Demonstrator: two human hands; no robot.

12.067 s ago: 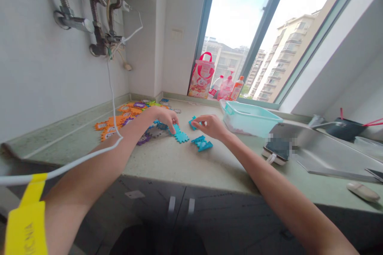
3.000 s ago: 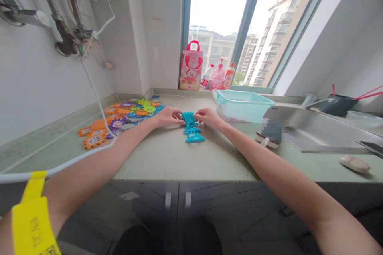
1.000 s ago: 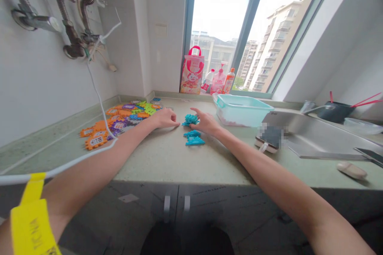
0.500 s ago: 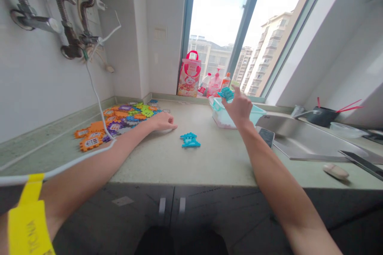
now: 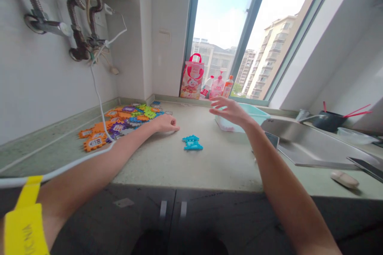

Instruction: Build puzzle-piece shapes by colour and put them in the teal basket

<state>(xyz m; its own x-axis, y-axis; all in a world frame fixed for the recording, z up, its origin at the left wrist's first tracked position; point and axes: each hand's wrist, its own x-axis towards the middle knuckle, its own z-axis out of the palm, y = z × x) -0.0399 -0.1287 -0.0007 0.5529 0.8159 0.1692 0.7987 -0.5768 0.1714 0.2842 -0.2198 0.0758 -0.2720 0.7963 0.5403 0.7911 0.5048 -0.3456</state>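
Plainly, from the head camera, two bare hands are at work over a pale green desk [image 5: 185, 171]. The right hand [image 5: 229, 110] is held up at the near left side of the tub [image 5: 229, 124], palm down, fingers spread wide and holding nothing that shows; it hides part of the rim. The left hand [image 5: 166, 123] lies low at the right edge of the pile [image 5: 120, 115], fingers curled in; whether anything is under them I cannot tell.

Between the two hands and nearer the person, the blue pieces [image 5: 193, 144] sit on the desk, apart from both hands. One lies just behind the other; whether they are joined I cannot tell. The pile is made of flat toothed pieces in orange, purple, green, blue and grey, spread toward the back left corner, and a white cable [image 5: 74, 161] runs across its near side and over the left forearm. A yellow tag [image 5: 25, 229] hangs at the cable's lower end.

Behind the tub's left end, a pink bag [image 5: 193, 79] and several bottles [image 5: 217, 87] stand upright by the window [image 5: 224, 8]. Right of the tub is the sink [image 5: 299, 143], with a pale oval thing [image 5: 344, 179] on the desk in front. The right forearm partly covers a dark flat thing [image 5: 273, 140].
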